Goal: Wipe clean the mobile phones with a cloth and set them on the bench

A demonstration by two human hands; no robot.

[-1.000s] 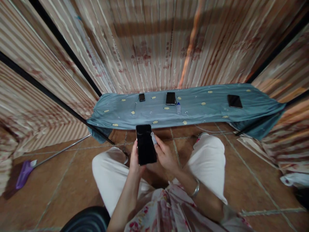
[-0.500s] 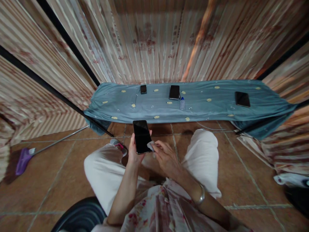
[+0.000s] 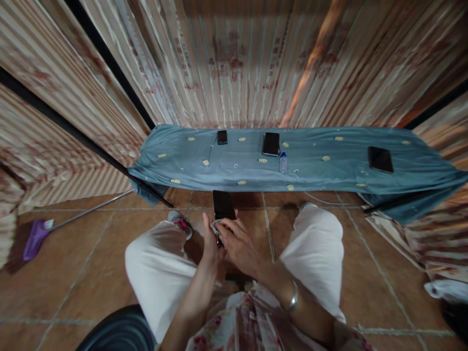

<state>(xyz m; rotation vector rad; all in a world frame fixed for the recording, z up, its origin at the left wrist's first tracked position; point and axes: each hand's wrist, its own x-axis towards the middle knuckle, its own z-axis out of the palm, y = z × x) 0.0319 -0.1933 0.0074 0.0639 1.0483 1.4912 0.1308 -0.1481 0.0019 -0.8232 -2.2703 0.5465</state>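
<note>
A black smartphone rests in my left hand, which is closed round its lower part and edges between my knees. My right hand lies across the lower part of the screen, its fingers pinching a small pale cloth against the phone's left side. Fingers and cloth cover much of the lower screen. A silvery bracelet circles my right wrist.
Ahead stands a low surface under a blue cloth. On it lie a small black device, a dark tablet-like device, a small blue-capped bottle and another dark flat device. A purple broom lies left.
My right hand has moved left across the phone with the cloth, from its lower right corner to its left side. The phone is tilted differently, and the view has shifted slightly.
</note>
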